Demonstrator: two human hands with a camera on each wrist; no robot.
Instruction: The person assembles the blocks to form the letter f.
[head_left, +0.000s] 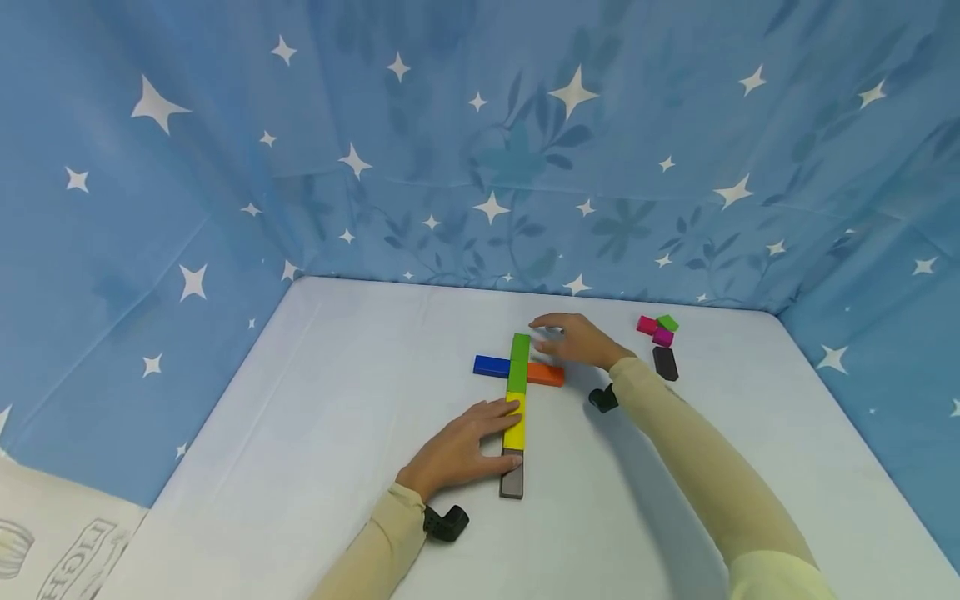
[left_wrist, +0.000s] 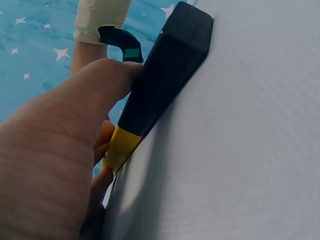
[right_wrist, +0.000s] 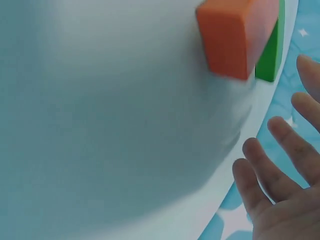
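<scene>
A column of blocks lies on the white table, with a green block (head_left: 517, 375) and a smaller green one (head_left: 521, 343) at its far end. Below them come a yellow block (head_left: 514, 432) and a black block (head_left: 512, 483). My left hand (head_left: 465, 446) rests on the column, fingertips on the yellow block and thumb on the black block (left_wrist: 167, 65). A blue block (head_left: 491, 367) and an orange block (head_left: 546, 374) stick out either side of the green one. My right hand (head_left: 577, 340) hovers right of the far end, fingers spread, holding nothing; the orange block (right_wrist: 225, 40) is near it.
At the right back lie a pink block (head_left: 647, 325), a purple block (head_left: 663, 337) and a green block (head_left: 667, 322), with a black block (head_left: 665, 363) in front. A blue star-patterned curtain (head_left: 442, 167) hangs behind the table (head_left: 337, 375).
</scene>
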